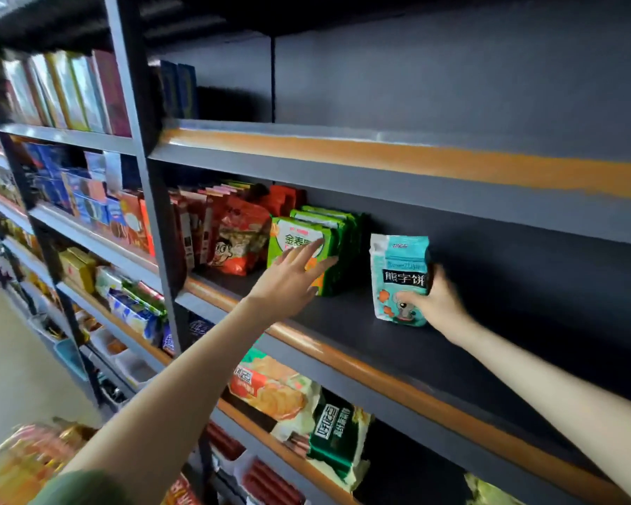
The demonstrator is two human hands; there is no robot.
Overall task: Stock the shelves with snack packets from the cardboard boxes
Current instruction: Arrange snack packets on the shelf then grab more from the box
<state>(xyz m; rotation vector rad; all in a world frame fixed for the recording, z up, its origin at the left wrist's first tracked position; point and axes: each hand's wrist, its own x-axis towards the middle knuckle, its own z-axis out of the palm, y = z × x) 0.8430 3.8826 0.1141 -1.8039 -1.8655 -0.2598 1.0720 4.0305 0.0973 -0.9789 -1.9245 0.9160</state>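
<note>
teal packet (397, 264) is stood upright on the shelf (347, 353), gripped low on its side by the right hand (436, 304); set apart from the green packets (308, 236) | left hand (294, 277), fingers straight, is pressed on them, probably so the row is braced

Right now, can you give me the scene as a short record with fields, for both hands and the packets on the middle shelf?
left hand: straight fingers touch the front of the green packets
right hand: grips the teal packet at its lower right side
teal packet: upright, seems to stand on the middle shelf, apart from the green packets
green packets: upright row, red packets beside them on the left
middle shelf: dark board, orange front strip
</note>
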